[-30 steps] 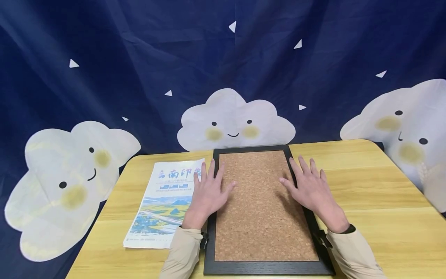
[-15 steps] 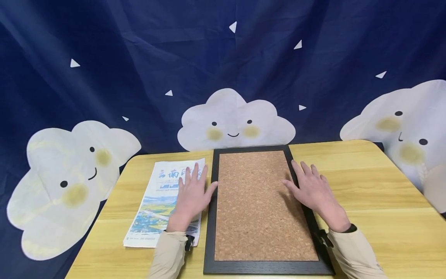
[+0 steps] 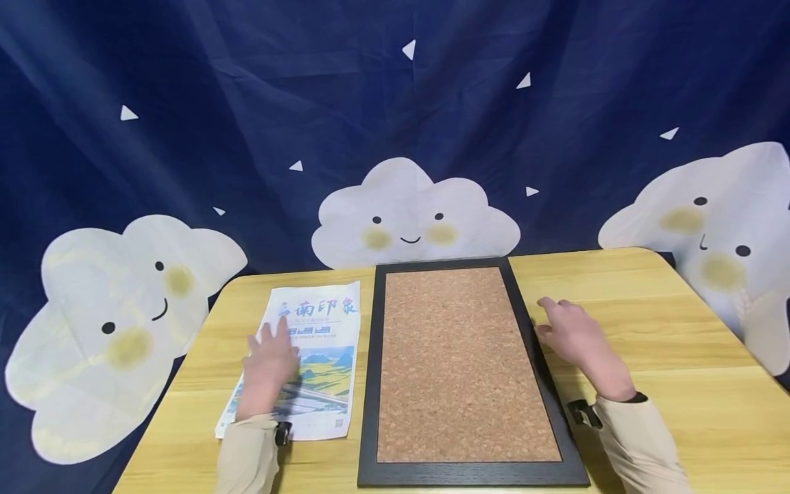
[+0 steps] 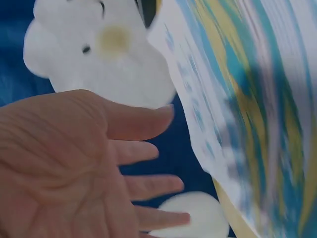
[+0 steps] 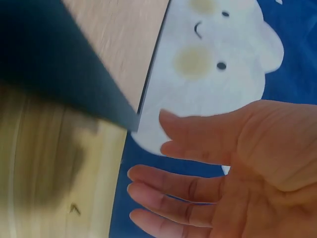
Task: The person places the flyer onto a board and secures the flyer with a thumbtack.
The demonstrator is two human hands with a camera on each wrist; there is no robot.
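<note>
The left hand [image 3: 270, 363] was over the paper poster [image 3: 327, 374], to the left of the cork board [image 3: 459, 363]. Its fingers [image 4: 153, 187] were nearly straight and spread, with nothing in them. I could not tell if any fingertip touched the paper. The right hand [image 3: 577, 339] was just to the right of the cork board, near its frame [image 3: 469, 475]. Its fingers were loose and a little bent, with small gaps, and they held nothing. I could not tell if the thumb touched the frame.

The cork board was a tall rectangle, brown and speckled. Its frame was black wood with fine lines in it. The tabletop [image 3: 648, 329] under the cork board was yellow wood with wavy stripes.

The poster lay flat, just left of the cork board and apart from it. It was thin, white and smooth, with big blue and purple letters [image 3: 317, 309] at the top. Below them was a bright picture of blue hills and green and yellow fields. Behind the cork board hung a dark blue cloth [image 3: 278, 89] with a smiling white cloud [image 3: 413, 206].
</note>
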